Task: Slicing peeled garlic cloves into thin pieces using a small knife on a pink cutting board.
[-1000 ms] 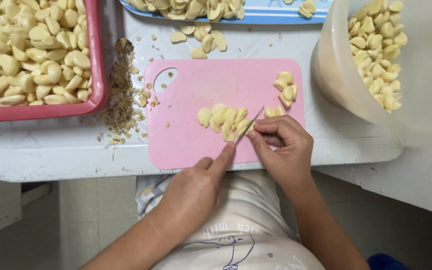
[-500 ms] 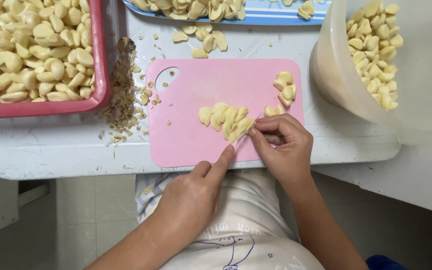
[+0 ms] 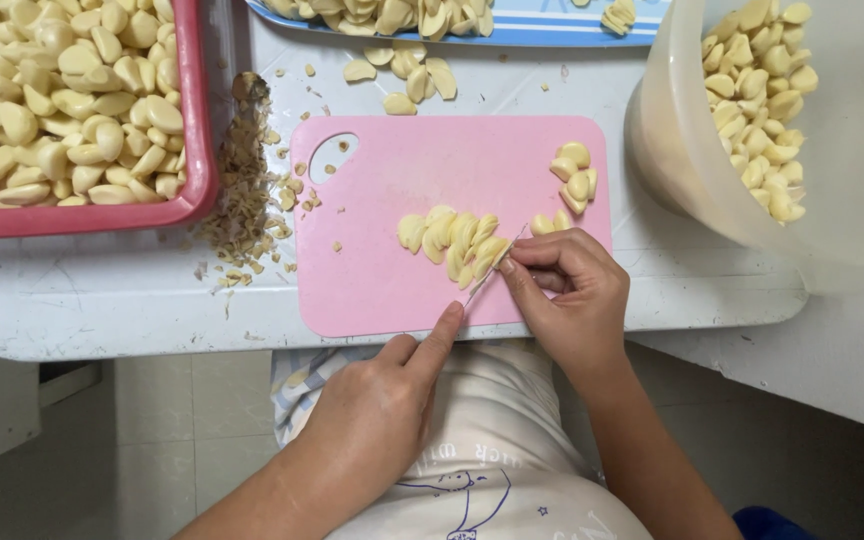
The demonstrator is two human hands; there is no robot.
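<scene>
Peeled garlic cloves point(image 3: 457, 243) lie in a small overlapping row at the middle of the pink cutting board point(image 3: 392, 290), pale yellow, smooth and waxy, each a plump curved wedge. The right hand point(image 3: 567, 295) has its grip closed, thumb and fingers pinched tight around a thin small blade point(image 3: 485, 280) whose edge slants against the near end of that row. The left hand point(image 3: 377, 410) sits at the board's near edge, forefinger stretched out and pressing on it, holding nothing. By my reading the work is somewhere in the middle: a second little cluster of cloves point(image 3: 574, 175) waits at the board's far right corner, a red tray point(image 3: 197, 150) on the left is heaped with cloves, and a translucent plastic tub point(image 3: 682, 160) on the right holds a good many more up its wall. Between tray and board runs a drift of dry trimmings point(image 3: 247, 190), brownish, flaky, crumbly, so plenty has been cut off already. Farther back a blue-rimmed tray point(image 3: 512, 35) carries flatter pieces, with a few strays point(image 3: 407, 75) spilled on the white bench point(image 3: 102, 300), which looks smooth and hard. Below it, pale printed fabric covers the lap point(image 3: 482, 480).
</scene>
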